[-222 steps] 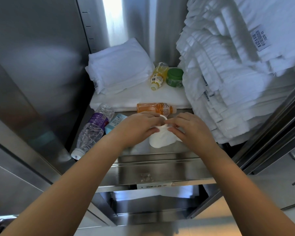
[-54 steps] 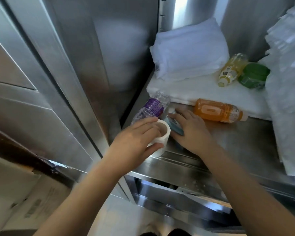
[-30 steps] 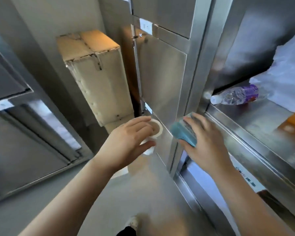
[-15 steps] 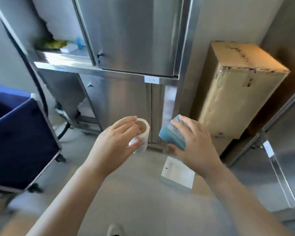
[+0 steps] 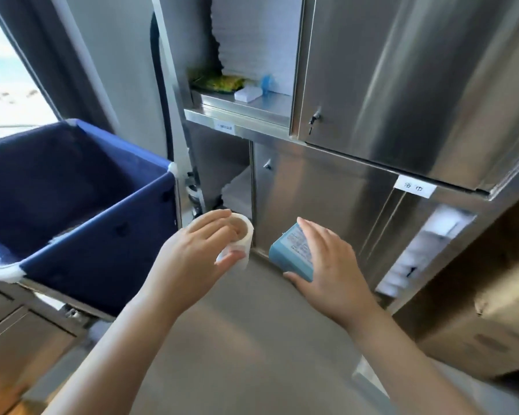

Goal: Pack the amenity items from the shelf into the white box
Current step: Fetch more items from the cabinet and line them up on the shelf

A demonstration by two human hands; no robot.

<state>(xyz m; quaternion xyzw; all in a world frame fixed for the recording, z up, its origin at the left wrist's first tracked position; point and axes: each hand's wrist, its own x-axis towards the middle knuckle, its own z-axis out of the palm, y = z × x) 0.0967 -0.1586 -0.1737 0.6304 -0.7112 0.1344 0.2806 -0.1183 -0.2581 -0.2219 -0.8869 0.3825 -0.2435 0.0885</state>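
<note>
Faces a tall steel cabinet (image 5: 387, 85), most doors closed, one bay open at upper left. Has a blue cloth cart (image 5: 72, 205) close on the left and a brown cardboard box (image 5: 492, 295) at the right edge. Shows no white box anywhere, so no telling what is already packed. Shows an open shelf (image 5: 246, 110) in that bay with a yellow-green packet (image 5: 219, 83) and a small white packet (image 5: 247, 94) lying on it; cannot tell whether these belong to the task.

Grips a white cup (image 5: 243, 235) in the left hand (image 5: 192, 259), fingers curled over the rim, thumb beneath. Grips a blue packet (image 5: 291, 253) in the right hand (image 5: 333, 271), fingers across the top, thumb under the lower corner. Holds both items in the air above the floor (image 5: 252, 339), apart from each other, touching nothing else.

Looks like mid-carry: two items picked, neither yet packed. Left to do: find the white box, set both in, then fetch whatever amenity items remain.
</note>
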